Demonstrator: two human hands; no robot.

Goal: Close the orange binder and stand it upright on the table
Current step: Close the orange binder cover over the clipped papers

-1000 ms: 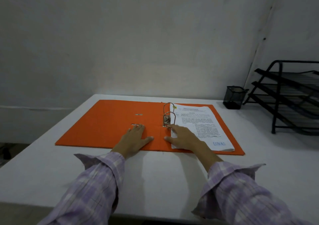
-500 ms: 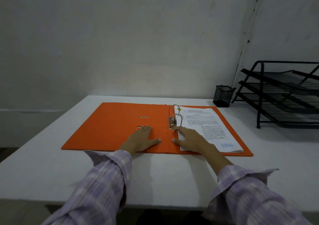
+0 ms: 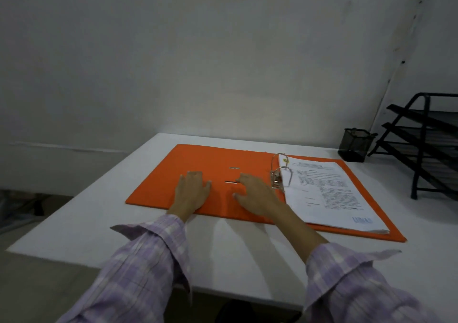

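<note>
The orange binder (image 3: pixel 193 159) lies wide open and flat on the white table (image 3: pixel 235 255). Its metal ring mechanism (image 3: pixel 278 171) stands up at the spine, and a stack of printed white pages (image 3: pixel 327 191) rests on the right cover. My left hand (image 3: pixel 192 190) lies flat, fingers apart, on the left cover near its front edge. My right hand (image 3: pixel 255 194) rests on the spine area just left of the rings, fingers spread, holding nothing.
A black mesh pen cup (image 3: pixel 355 144) stands at the back right of the table. A black tiered wire paper tray (image 3: pixel 426 144) fills the far right. A pale wall runs behind the table; the table's left edge drops to the floor.
My right hand has come off the paper stack and moved left onto the spine area. My left hand has shifted further left on the open cover. The view has swung leftward.
</note>
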